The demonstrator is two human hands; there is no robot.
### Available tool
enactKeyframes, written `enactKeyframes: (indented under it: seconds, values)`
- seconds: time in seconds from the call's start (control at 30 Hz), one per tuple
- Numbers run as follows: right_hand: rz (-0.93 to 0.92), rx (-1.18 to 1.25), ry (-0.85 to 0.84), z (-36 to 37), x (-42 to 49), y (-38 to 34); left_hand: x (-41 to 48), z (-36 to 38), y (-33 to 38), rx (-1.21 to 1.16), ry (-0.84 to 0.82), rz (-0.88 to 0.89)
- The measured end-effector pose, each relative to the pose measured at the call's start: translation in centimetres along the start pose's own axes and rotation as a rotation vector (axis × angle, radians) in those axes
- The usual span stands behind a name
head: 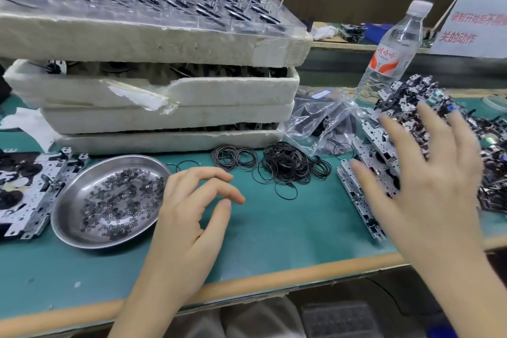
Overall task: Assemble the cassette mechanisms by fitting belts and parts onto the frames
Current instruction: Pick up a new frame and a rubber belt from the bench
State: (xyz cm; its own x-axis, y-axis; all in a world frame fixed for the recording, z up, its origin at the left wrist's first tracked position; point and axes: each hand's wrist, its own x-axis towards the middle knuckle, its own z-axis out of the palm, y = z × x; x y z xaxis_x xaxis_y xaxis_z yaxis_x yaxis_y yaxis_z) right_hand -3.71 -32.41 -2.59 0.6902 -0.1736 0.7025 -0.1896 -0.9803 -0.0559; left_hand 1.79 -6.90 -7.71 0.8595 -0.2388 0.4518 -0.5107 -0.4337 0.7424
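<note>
While our left hand (189, 217) hangs over the green bench (274, 233) with its fingers loosely curled and nothing in them, our right hand (428, 181) is spread wide, fingers straight, over the heap of metal frames (397, 101) at the right. We cannot tell whether the right hand touches them. More frames stand on edge in a leaning row just below its thumb.

The black rubber belts (288, 164) lie in a loose tangle on the bench between our hands, a few single loops strayed beside the pile. A steel dish (68, 208) sits just left of our left hand, holding small dark washers (118, 200). Another cassette mechanism (24, 192) lies flat at the far left, beside the dish.

Behind the belts rise stacked white foam trays (164, 93), topped by a clear tray (164, 3) of pinned parts. Crumpled plastic bags (318, 115) and a water bottle (389, 52) stand near the frames.
</note>
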Motion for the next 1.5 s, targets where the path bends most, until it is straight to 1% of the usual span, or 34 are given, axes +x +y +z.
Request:
enactKeyframes:
  seconds: [0.1, 0.27, 0.43, 0.53, 0.6, 0.67, 0.73, 0.87, 0.93, 1.0, 1.07, 1.13, 1.2, 1.27, 1.33, 1.43, 1.5]
  values:
    - [-0.126, 0.010, -0.030, 0.3, -0.3, -2.0, 0.0, 0.0, 0.0, 0.001, 0.002, 0.000]
    - [-0.183, -0.014, -0.068, 1.2, -1.2, -3.5, 0.1, 0.0, 0.2, -0.014, 0.007, -0.004]
    - [-0.351, -0.051, -0.129, 3.1, -2.2, -4.8, 0.0, 0.0, 0.1, -0.009, 0.006, -0.012]
    - [-0.442, -0.095, -0.095, 4.4, -2.5, -5.2, 0.0, 0.0, 0.1, -0.012, 0.009, -0.008]
    - [-0.471, -0.110, -0.064, 5.0, -2.5, -5.2, 0.0, 0.0, -0.1, -0.008, 0.011, 0.003]
    - [-0.487, -0.075, -0.060, 5.2, -2.4, -5.4, 0.0, 0.1, -0.2, -0.004, 0.016, 0.009]
    - [-0.451, 0.054, -0.090, 5.1, -2.4, -6.2, 0.0, 0.1, -0.1, 0.006, 0.015, 0.017]
    - [-0.261, 0.434, -0.225, 4.6, -3.1, -9.0, 0.0, -0.2, 0.3, 0.037, -0.024, 0.050]
    - [-0.173, 0.587, -0.288, 4.6, -3.3, -10.4, -0.3, -1.4, 0.2, 0.100, -0.006, 0.083]
    - [-0.098, 0.717, -0.330, 4.6, -3.2, -11.4, -0.5, -3.4, -0.2, 0.245, 0.081, 0.119]
    - [-0.042, 0.825, -0.344, 4.5, -3.1, -12.2, -0.5, -6.1, -1.1, 0.426, 0.212, 0.128]
    - [0.019, 0.927, -0.324, 4.3, -3.0, -12.5, -0.2, -9.2, -2.5, 0.615, 0.316, 0.111]
    - [0.082, 1.004, -0.307, 4.2, -3.0, -12.3, 0.3, -11.8, -4.0, 0.807, 0.370, 0.058]
    - [0.146, 1.093, -0.329, 4.3, -2.8, -11.9, 0.7, -13.5, -5.4, 1.008, 0.373, -0.026]
    - [0.225, 1.206, -0.351, 4.6, -2.7, -11.4, 0.9, -14.3, -6.4, 1.135, 0.328, -0.075]
    - [0.391, 1.373, -0.320, 4.8, -2.5, -10.9, 1.2, -14.7, -7.4, 1.200, 0.278, -0.047]
    - [0.426, 1.377, -0.299, 4.8, -2.5, -10.8, 1.4, -15.0, -7.9, 1.208, 0.274, 0.028]
